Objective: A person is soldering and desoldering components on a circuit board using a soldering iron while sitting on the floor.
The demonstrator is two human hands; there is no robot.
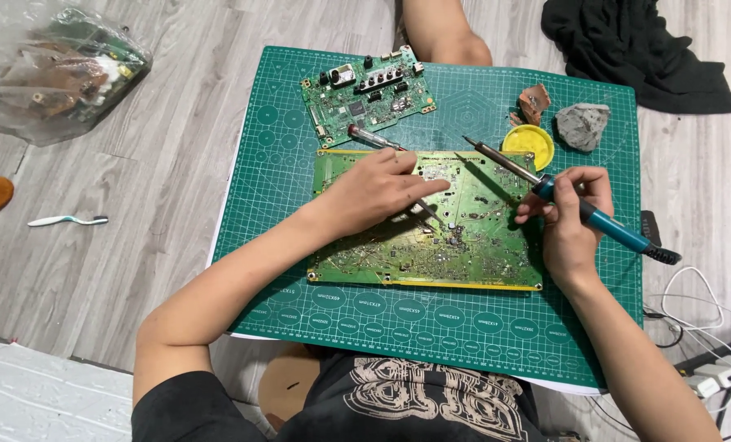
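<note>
Large circuit board (431,233) lay on cutting mat (284,164); smaller circuit board (365,94) behind it; flux tin (528,144) right-rear.

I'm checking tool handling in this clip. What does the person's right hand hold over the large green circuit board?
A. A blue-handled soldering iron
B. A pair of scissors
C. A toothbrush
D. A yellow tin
A: the right hand grips a blue-handled soldering iron, its metal tip raised above the large green circuit board.

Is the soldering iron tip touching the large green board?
Apart. The head view shows the iron tip raised, pointing up-left past the board's top edge.
</note>
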